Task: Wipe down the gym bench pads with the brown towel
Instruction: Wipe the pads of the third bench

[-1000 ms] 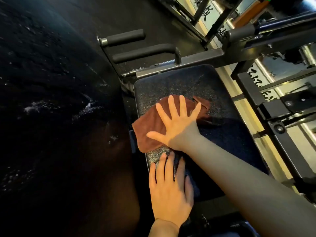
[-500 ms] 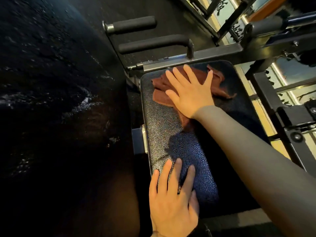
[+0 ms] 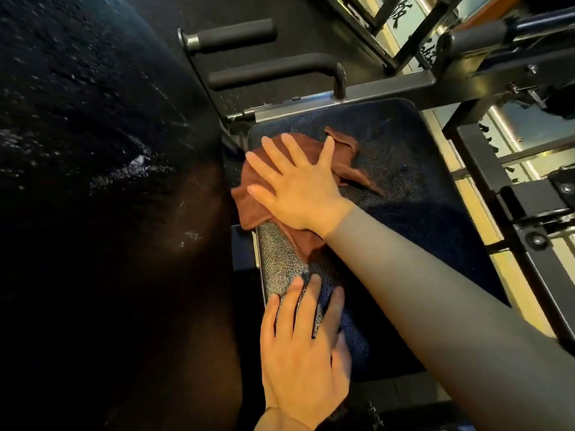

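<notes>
On the pad, near its far left corner, my right hand lay flat on the towel, fingers spread wide so that the palm and all the fingertips bore down on the cloth at once and dragged as much of it as possible across the textured vinyl. Part of the towel hung over the pad's left edge, and a crumpled flap stuck out beyond my fingers toward the frame; I judged that the overhang let the edge get cleaned along with the top. My left hand rested open and flat on the near end of the pad, fingers straight and close together, holding nothing; it served, I think, to brace me while I leaned over and reached forward. Two foam handles stood off past the frame, untouched.
</notes>
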Motion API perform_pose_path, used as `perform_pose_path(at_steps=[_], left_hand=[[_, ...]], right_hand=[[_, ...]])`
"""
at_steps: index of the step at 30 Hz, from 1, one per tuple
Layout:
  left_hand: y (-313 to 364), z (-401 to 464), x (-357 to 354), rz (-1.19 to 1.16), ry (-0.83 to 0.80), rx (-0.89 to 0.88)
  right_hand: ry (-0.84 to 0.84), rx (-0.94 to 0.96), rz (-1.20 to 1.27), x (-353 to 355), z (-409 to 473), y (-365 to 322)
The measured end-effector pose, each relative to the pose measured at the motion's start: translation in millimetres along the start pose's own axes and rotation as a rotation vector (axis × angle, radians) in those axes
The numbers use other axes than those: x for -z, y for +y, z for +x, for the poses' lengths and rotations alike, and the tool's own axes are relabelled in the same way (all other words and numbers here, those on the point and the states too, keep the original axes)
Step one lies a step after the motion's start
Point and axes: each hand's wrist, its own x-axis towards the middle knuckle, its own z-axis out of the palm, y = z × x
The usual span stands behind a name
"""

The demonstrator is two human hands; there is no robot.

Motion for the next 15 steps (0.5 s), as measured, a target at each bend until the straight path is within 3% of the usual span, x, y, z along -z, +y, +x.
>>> perform_pose_path(at_steps=[5, 8, 11, 15], left_hand=[[-2, -2, -2, 0.017, 0.045, -0.025], [-3, -1, -4, 0.020, 0.053, -0.030], [-3, -1, -5, 0.012, 0.058, -0.027], [-4, -1, -4, 0.009, 0.046, -0.031]], right_hand=[[0.023, -0.049, 0.025, 11, 35, 30], [0.098, -0.197, 0.053, 12, 23, 79], [0.070, -0.406, 0.086, 14, 7, 128], [0.056, -0.485, 0.110, 9, -19, 128]])
